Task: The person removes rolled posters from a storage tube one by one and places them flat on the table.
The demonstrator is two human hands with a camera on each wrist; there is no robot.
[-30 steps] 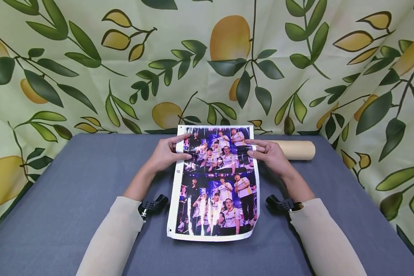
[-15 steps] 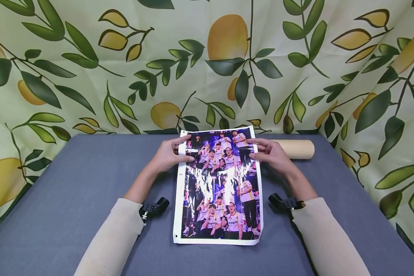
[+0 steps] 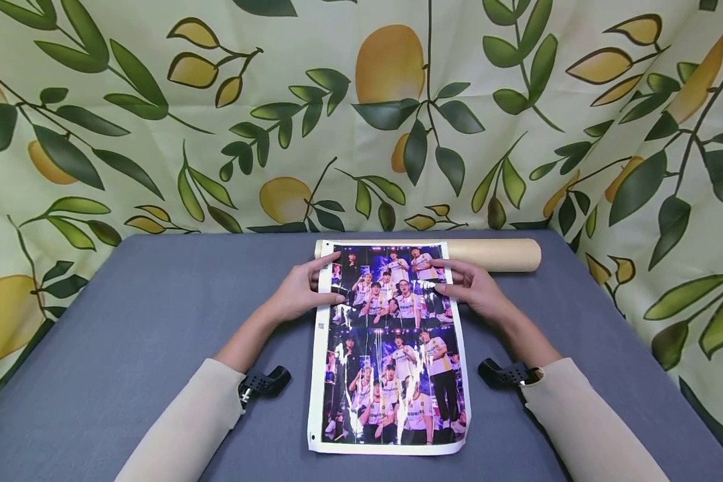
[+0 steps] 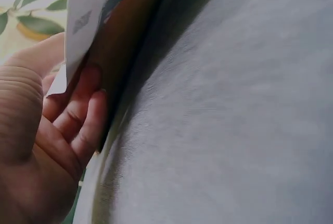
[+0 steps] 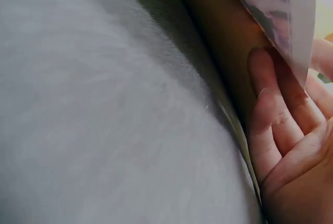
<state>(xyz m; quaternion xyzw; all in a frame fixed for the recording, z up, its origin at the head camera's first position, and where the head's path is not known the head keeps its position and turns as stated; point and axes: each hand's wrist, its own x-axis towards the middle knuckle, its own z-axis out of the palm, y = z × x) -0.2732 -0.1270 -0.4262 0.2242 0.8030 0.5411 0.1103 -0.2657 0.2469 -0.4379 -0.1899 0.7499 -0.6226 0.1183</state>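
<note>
A glossy printed sheet [image 3: 391,348] with a white border, showing two group photos one above the other, is held up in the head view. My left hand [image 3: 298,291] pinches its left edge near the top, thumb in front and fingers behind. On the opposite edge, my right hand [image 3: 476,288] pinches it the same way. Behind the sheet's top lies a tan cardboard-coloured roll [image 3: 506,255], partly hidden by it. The left wrist view shows the sheet [image 4: 86,21] between thumb and fingers, with the other fingers curled behind. Fingers [image 5: 268,120] of the right hand lie near the roll [image 5: 213,21].
A grey-blue cloth covers the table [image 3: 156,375]. At the back and sides hangs a curtain [image 3: 313,60] printed with leaves and fruit. Each wrist wears a black camera mount, the left mount [image 3: 268,381] and the right mount [image 3: 503,373] flanking the sheet.
Both hands have brought the sheet lower and slightly right in the head view. Its top edge has dropped, uncovering more of the roll behind. Glare on the print has shifted.
</note>
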